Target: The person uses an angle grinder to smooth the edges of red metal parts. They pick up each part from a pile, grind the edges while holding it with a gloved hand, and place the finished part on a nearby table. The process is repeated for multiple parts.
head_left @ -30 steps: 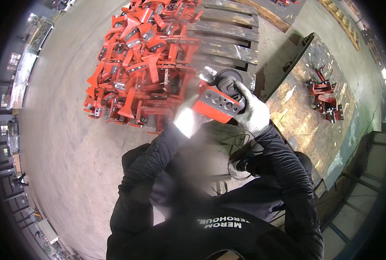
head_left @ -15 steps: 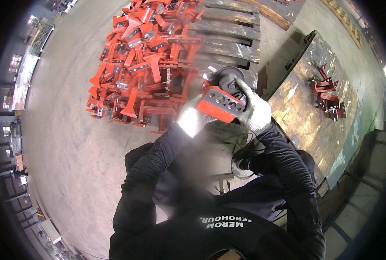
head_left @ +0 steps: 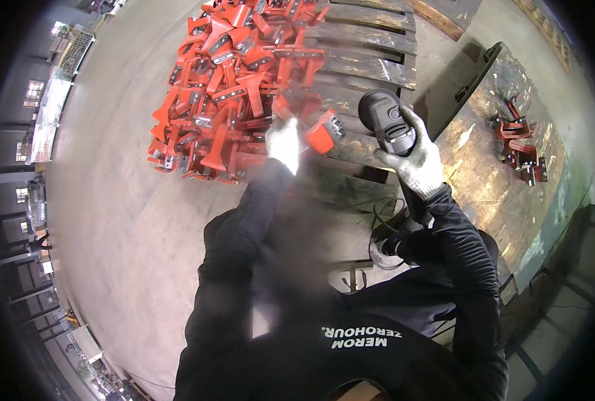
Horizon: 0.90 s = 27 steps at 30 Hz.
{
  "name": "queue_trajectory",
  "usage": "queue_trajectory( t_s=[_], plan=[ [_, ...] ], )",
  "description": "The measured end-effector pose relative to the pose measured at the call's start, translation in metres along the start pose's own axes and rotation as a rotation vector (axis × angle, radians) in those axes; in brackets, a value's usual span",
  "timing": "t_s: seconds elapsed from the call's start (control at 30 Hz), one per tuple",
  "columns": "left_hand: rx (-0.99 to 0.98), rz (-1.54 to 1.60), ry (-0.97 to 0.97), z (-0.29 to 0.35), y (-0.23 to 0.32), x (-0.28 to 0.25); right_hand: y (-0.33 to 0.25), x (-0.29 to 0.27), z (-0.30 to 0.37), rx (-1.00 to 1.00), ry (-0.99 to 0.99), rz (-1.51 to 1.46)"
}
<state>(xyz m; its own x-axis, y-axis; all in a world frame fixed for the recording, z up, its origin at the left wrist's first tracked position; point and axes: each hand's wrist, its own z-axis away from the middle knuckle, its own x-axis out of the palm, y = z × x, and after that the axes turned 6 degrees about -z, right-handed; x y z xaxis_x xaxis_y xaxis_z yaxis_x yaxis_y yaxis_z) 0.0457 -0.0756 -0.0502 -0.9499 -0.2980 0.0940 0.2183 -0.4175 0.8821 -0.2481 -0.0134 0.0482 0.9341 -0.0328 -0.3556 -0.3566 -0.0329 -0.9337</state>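
Note:
White work gloves cover both hands. My left hand [head_left: 284,145] is closed on a red metal bracket [head_left: 321,136], beside the near right part of a heap of similar red brackets [head_left: 227,73]. The bracket's end plate, with its holes, faces right; blur hides part of its shape. In my right hand [head_left: 419,164] is a dark angle grinder [head_left: 389,121], gripped round its body, fingers wrapped over the far side. Its round disc end points up and away from me, apart from the bracket.
A slatted wooden pallet [head_left: 367,43] carries the heap. To the right stands a worn worktable [head_left: 474,177] with a few red brackets [head_left: 519,144] on it. A cable [head_left: 377,217] loops near my right foot. Concrete floor [head_left: 120,174] stretches left.
The bracket and grinder were together in front of me; now they are apart. My left hand has carried the bracket left toward the heap, and my right holds the grinder to the right.

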Motion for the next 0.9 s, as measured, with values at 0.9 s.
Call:
queue_trajectory(
  t_s=[0.9],
  plan=[
    [0.003, -0.041, -0.104, 0.015, 0.016, 0.008, -0.003, -0.001, 0.004, 0.143, -0.197, -0.587]
  ],
)
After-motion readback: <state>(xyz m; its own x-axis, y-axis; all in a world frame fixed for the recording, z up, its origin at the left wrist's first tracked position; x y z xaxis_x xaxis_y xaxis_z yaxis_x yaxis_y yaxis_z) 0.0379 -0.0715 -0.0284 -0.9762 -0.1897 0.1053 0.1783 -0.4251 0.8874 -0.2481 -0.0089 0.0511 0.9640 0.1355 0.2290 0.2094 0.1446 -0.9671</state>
